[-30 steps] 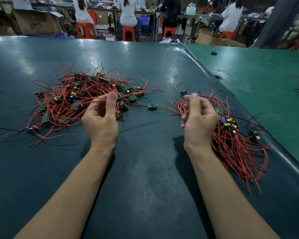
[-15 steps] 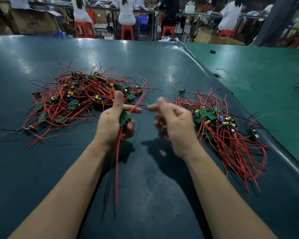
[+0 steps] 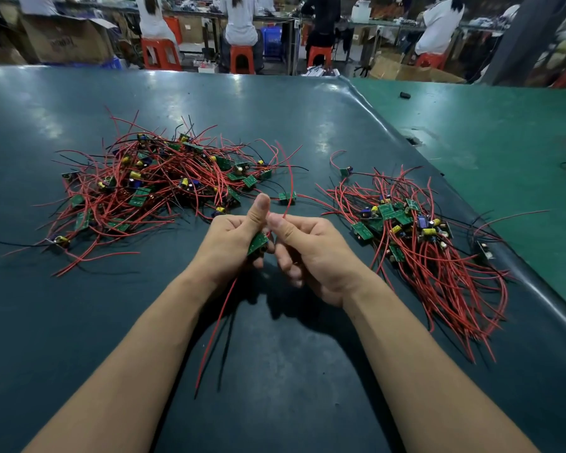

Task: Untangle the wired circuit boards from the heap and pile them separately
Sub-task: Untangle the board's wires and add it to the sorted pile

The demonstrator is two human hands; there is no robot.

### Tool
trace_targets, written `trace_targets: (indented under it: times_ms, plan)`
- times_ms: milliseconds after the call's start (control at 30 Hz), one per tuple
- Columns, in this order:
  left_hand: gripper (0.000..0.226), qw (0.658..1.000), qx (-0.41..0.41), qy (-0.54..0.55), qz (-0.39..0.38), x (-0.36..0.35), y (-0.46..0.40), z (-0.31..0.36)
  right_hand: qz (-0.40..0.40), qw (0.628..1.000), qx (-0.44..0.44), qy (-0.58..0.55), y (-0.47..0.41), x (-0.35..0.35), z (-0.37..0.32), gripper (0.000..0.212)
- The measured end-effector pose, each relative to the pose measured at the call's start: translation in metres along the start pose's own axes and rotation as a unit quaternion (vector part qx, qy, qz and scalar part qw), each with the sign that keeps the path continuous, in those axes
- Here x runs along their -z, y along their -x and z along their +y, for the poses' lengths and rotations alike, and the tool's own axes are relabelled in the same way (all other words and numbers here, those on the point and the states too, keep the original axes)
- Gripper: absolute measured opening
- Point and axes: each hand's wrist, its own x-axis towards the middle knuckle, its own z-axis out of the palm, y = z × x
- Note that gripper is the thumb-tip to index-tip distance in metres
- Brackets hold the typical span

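Observation:
A tangled heap of small green circuit boards with red and black wires (image 3: 157,188) lies at the left of the dark mat. At the right lies a separate pile of boards (image 3: 415,237), its wires trailing toward me. My left hand (image 3: 232,243) grips one green circuit board (image 3: 258,243) at the mat's middle; its red and black wires hang down toward me. My right hand (image 3: 311,253) touches the left one and pinches a red wire (image 3: 290,188) that curves up from the board.
A single loose board (image 3: 287,197) sits between the two piles. The dark mat (image 3: 275,371) ends in a raised edge at the right, beside a green table (image 3: 504,142). Seated people on orange stools (image 3: 242,58) work beyond the far edge.
My left hand pulled one board out of the heap toward the middle. My right hand came over from the right pile to meet it and took hold of the board's red wire.

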Motion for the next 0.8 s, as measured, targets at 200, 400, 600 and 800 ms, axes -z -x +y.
trace_targets:
  times_ms: [200, 400, 600, 800]
  plan:
    - [0.064, 1.0, -0.003, -0.013, 0.001, -0.001, 0.001, 0.0, 0.044, 0.992, 0.013, -0.116, -0.005, 0.003, -0.003, 0.014]
    - [0.067, 1.0, -0.002, 0.011, 0.026, 0.0, -0.004, -0.002, 0.083, 0.993, 0.009, -0.084, -0.007, -0.001, -0.001, 0.028]
    - [0.061, 0.999, -0.032, 0.001, -0.029, 0.001, -0.005, -0.007, 0.138, 0.988, 0.065, 0.015, -0.007, -0.004, 0.003, 0.021]
    - [0.034, 0.996, -0.06, -0.006, -0.063, 0.004, -0.006, -0.012, 0.167, 0.983, 0.063, -0.047, -0.008, 0.003, -0.001, 0.011]
